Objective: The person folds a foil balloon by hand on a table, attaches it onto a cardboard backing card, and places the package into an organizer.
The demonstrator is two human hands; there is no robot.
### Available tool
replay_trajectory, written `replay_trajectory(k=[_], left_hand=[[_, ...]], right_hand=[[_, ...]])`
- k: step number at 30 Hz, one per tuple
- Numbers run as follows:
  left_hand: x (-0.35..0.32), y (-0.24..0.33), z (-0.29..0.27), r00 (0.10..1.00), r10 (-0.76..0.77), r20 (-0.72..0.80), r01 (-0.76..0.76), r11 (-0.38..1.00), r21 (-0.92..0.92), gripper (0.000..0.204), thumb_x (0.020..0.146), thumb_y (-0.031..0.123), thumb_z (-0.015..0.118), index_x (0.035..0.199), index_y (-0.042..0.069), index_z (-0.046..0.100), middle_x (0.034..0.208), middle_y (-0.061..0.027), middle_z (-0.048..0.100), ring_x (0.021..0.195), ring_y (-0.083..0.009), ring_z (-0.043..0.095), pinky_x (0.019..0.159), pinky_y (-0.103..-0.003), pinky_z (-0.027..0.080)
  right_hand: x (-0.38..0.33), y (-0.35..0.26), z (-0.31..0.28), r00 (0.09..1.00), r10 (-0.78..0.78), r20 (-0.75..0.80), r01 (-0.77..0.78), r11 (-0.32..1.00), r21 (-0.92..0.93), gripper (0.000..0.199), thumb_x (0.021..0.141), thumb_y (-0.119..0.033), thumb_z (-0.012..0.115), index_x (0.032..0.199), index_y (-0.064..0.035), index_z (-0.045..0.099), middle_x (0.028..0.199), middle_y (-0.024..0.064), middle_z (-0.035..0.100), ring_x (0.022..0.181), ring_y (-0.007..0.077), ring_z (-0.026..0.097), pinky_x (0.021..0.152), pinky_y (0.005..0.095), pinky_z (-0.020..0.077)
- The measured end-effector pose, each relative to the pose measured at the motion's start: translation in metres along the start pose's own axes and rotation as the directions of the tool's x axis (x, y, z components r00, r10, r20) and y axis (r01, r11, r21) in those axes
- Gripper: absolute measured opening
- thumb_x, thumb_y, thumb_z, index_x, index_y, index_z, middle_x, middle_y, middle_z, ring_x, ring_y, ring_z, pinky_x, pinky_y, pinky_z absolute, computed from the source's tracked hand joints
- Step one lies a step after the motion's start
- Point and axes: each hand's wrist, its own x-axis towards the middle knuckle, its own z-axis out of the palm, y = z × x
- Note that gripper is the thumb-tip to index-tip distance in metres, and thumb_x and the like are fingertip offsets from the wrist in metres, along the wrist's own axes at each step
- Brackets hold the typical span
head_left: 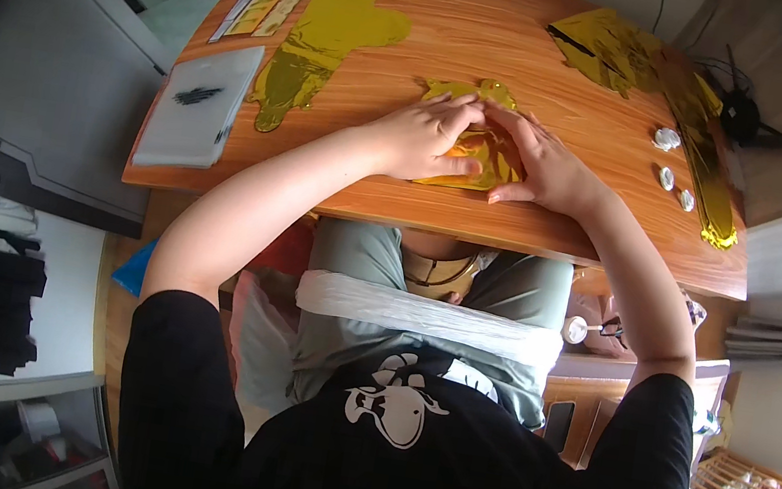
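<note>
A shiny gold foil sheet, like a flat foil balloon [492, 164], lies folded near the table's front edge. My left hand [419, 137] rests on its left side, thumb pointing inward across the foil. On its right side lies my right hand [556, 171], with thumb and fingers spread apart. The fingertips of both hands come close together over the foil's far part, hiding some of it. A crumpled end of the foil shows beyond the fingers. Both hands are open and press on the foil.
A large flat gold foil balloon [349, 16] lies back left, beside printed packets [262, 9] and a stack of clear plastic bags [189, 118]. More gold foil [602, 48] lies back right, near small white bundles [667, 139] and a black stand [740, 117]. White plastic [431, 317] crosses my lap.
</note>
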Motion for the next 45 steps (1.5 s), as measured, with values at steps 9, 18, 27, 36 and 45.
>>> replay_trajectory(k=[9, 18, 27, 36, 45], left_hand=[[-0.022, 0.014, -0.018, 0.994, -0.076, 0.074, 0.048, 0.945, 0.324, 0.084, 0.099, 0.067, 0.048, 0.156, 0.007, 0.034, 0.166, -0.0186, 0.027, 0.156, -0.0335, 0.021, 0.128, -0.051, 0.014], [-0.037, -0.007, -0.037, 0.969, -0.082, 0.234, 0.030, 0.976, 0.216, 0.108, 0.089, 0.075, 0.056, 0.162, 0.005, 0.021, 0.170, -0.0185, 0.017, 0.158, -0.0302, 0.015, 0.129, -0.051, 0.013], [-0.031, 0.001, -0.045, 0.962, -0.157, 0.224, 0.169, 0.985, -0.034, 0.101, 0.088, 0.064, 0.069, 0.156, 0.004, 0.025, 0.164, -0.0225, 0.030, 0.151, -0.0373, 0.031, 0.125, -0.053, 0.023], [-0.078, 0.007, -0.030, 0.984, -0.114, -0.139, 0.133, 0.981, 0.139, 0.030, 0.099, 0.038, 0.066, 0.116, 0.014, 0.060, 0.155, -0.0126, 0.048, 0.143, -0.0267, 0.047, 0.124, -0.066, 0.012], [-0.103, 0.026, -0.037, 0.998, 0.002, -0.058, 0.007, 0.986, 0.164, 0.032, 0.091, 0.028, 0.074, 0.121, 0.020, 0.072, 0.144, -0.0031, 0.059, 0.138, -0.0233, 0.052, 0.123, -0.063, 0.021]], right_hand=[[0.000, 0.007, 0.005, 0.996, 0.043, 0.074, -0.027, 0.978, -0.208, 0.119, 0.078, -0.071, 0.071, 0.161, -0.0020, 0.021, 0.163, 0.0235, 0.031, 0.154, 0.0410, 0.023, 0.127, 0.0503, 0.0174], [0.020, -0.027, -0.030, 0.970, 0.180, 0.164, -0.144, 0.968, -0.207, 0.102, 0.086, -0.069, 0.065, 0.157, -0.0035, 0.033, 0.153, 0.0240, 0.045, 0.146, 0.0400, 0.039, 0.123, 0.0478, 0.0277], [0.051, -0.024, 0.026, 0.999, 0.006, -0.038, -0.015, 0.970, -0.242, 0.085, 0.099, -0.059, 0.054, 0.157, -0.0021, 0.029, 0.153, 0.0235, 0.046, 0.142, 0.0386, 0.044, 0.120, 0.0489, 0.0323], [0.050, -0.026, 0.029, 0.998, 0.052, -0.033, -0.058, 0.973, -0.222, 0.083, 0.103, -0.053, 0.052, 0.162, -0.0043, 0.021, 0.156, 0.0258, 0.041, 0.147, 0.0390, 0.038, 0.124, 0.0482, 0.0260], [0.051, -0.020, 0.033, 0.999, 0.038, -0.025, -0.043, 0.969, -0.242, 0.073, 0.103, -0.052, 0.051, 0.154, -0.0022, 0.039, 0.160, 0.0197, 0.040, 0.150, 0.0351, 0.034, 0.124, 0.0498, 0.0242]])
